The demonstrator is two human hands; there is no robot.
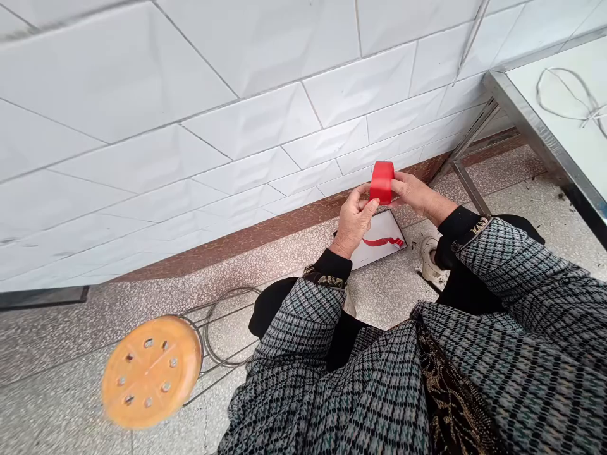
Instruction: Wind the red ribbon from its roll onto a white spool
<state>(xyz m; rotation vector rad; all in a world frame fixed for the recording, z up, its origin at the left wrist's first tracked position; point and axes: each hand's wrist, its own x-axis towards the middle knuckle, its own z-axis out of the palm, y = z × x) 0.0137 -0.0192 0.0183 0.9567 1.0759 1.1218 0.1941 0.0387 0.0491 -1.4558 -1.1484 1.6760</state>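
Observation:
A red roll of ribbon or tape [382, 182] is held up between my two hands, in front of the white tiled wall. My left hand [353, 218] grips its lower left side, with the thumb near the bottom edge. From the right, my right hand [411, 191] holds the roll, its fingers at the right side and partly hidden. Below the hands a white board or tray with a dark rim [373, 256] lies low down near the floor. On it rests a curled red strip [382, 241].
An orange round stool [152, 371] with holes and metal legs stands at the lower left. At the right is a metal-framed table [545, 129] with a loop of pale wire [590, 114] on top. White tiled wall [265, 126] runs behind.

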